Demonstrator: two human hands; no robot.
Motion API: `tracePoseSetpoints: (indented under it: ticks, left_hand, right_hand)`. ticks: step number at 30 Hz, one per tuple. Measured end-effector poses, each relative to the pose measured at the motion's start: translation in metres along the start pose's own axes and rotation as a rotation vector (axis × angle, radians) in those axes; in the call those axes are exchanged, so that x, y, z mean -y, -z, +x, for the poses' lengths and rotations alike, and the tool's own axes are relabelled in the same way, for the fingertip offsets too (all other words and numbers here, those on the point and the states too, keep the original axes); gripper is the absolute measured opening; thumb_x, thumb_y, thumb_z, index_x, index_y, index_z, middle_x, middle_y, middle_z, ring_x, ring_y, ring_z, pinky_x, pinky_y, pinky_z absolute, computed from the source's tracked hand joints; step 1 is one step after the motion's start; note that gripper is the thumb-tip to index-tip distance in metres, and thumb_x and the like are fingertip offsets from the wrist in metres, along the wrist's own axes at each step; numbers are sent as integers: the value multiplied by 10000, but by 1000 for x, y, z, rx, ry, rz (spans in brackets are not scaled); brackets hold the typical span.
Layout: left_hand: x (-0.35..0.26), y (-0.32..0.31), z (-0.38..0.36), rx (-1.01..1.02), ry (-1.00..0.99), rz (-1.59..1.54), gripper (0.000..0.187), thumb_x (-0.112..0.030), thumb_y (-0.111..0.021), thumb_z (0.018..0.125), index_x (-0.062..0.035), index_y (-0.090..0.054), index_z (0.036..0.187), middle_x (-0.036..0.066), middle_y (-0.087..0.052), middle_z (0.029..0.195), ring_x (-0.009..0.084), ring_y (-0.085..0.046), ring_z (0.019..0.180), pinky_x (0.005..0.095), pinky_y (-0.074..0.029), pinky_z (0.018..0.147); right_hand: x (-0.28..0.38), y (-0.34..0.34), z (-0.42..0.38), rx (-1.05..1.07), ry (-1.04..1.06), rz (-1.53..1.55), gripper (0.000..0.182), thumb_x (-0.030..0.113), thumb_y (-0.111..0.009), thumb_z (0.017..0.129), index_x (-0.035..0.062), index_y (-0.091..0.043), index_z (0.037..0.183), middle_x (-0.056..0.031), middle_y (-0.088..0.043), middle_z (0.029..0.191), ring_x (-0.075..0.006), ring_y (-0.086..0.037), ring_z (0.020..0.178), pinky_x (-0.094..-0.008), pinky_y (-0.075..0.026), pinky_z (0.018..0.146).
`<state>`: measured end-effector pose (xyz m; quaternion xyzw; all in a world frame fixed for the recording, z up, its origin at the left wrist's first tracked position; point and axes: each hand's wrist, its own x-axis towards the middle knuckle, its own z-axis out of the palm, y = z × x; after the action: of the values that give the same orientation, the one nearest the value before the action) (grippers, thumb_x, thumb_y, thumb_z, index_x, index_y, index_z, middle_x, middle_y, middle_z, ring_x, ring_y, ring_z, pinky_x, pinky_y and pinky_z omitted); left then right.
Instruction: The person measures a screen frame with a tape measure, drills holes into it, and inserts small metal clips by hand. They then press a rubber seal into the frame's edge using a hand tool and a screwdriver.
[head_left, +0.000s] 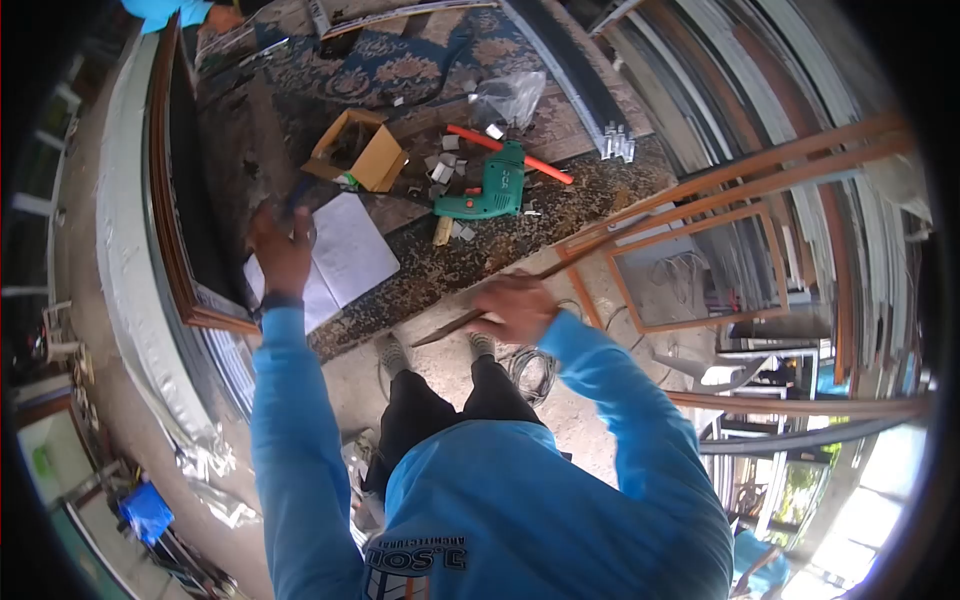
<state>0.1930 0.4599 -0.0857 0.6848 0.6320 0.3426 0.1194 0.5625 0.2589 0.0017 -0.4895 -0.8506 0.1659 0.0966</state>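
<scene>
We hold the long brown strip (448, 327) in our right hand (515, 308) beside the workbench (580, 195), its near end joined to nothing, with our left hand (280, 252) by the open notebook (350, 250) (whether gripping anything, we cannot tell).

The person wears a light blue shirt (540, 505) with long sleeves, which reach to the wrists. On its front there is dark lettering (415, 558), upside down in this view, and near it a printed mark (398, 585) with white and orange parts. A dark band (282, 301) is around the left wrist. The trousers (415, 405) are black, and the footwear (481, 346) looks greyish and patterned.
</scene>
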Motion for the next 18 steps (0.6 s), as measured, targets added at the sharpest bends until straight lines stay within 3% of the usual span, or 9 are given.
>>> tracePoseSetpoints:
  ticks: [1, 3, 5, 7, 8, 9, 12, 15, 18]
  left_hand:
    - [-17, 13, -22, -24, -80, 5, 701, -485, -751, 979, 56, -582, 1392, 298, -606, 1426, 457, -584, 1329, 489, -462, 1133]
    - [-29, 22, -85, 454, 113, -544, 674, -418, -799, 958, 10, -570, 1425, 239, -593, 1479, 402, -561, 1384, 455, -450, 1154]
    - [-48, 18, -165, 792, 113, -472, 765, -379, -885, 884, -14, -556, 1470, 210, -556, 1535, 357, -509, 1448, 442, -411, 1203]
    - [-90, 15, -215, 964, 2, -354, 1011, -505, -948, 765, -20, -509, 1536, 225, -517, 1565, 388, -476, 1475, 491, -373, 1244]
    - [-106, 9, -233, 949, -114, -292, 1060, -534, -950, 737, -9, -493, 1536, 248, -487, 1585, 413, -453, 1484, 484, -367, 1249]
    - [-126, 4, -246, 763, -63, -266, 804, -436, -941, 771, -25, -621, 1385, 237, -628, 1406, 422, -605, 1313, 467, -500, 1109]
    - [-174, 25, -241, 496, -42, -336, 173, -94, -828, 905, -38, -721, 1029, 120, -717, 909, 325, -740, 843, 399, -586, 721]
    - [-249, 100, -210, 565, -184, -191, 233, -132, -871, 877, -29, -713, 1014, 114, -719, 902, 309, -745, 835, 405, -591, 717]
    - [-323, 159, -173, 328, -386, -88, 296, -248, -841, 888, -64, -689, 1062, 124, -686, 863, 340, -706, 754, 451, -564, 635]
  right_hand:
    - [-11, 27, -22, -133, 38, 25, 434, 541, -776, 902, 121, -679, 949, -84, -657, 831, -307, -691, 838, -474, -553, 824]
    - [-35, 88, -59, -248, 20, 79, 409, 485, -870, 827, 105, -718, 836, -62, -686, 754, -279, -691, 697, -430, -554, 651]
    - [-60, 154, -98, -368, 24, 99, 409, 411, -913, 807, 54, -732, 890, -88, -708, 775, -266, -694, 671, -408, -553, 613]
    - [-90, 198, -144, -603, -51, 91, 502, 482, -896, 838, 32, -721, 974, -89, -710, 832, -234, -691, 710, -375, -552, 656]
    - [-121, 206, -170, -767, -142, 226, 476, 478, -860, 880, 33, -706, 954, -54, -707, 858, -199, -685, 760, -379, -547, 690]
    - [-150, 232, -200, -783, -234, 298, 479, 469, -858, 883, 30, -708, 1005, -62, -716, 945, -194, -690, 873, -381, -551, 778]
    - [-286, 264, -269, -979, -164, 556, 521, 541, -688, 1007, 27, -671, 1093, -79, -679, 1054, -219, -645, 959, -410, -519, 886]
    - [-376, 310, -308, -956, -82, 847, 627, 617, -569, 1065, 43, -653, 1305, -110, -673, 1236, -241, -634, 1131, -448, -492, 1021]
    - [-355, 324, -255, -1443, -376, 870, 750, 630, -513, 1084, -11, -569, 1468, -176, -607, 1438, -298, -567, 1332, -461, -411, 1174]
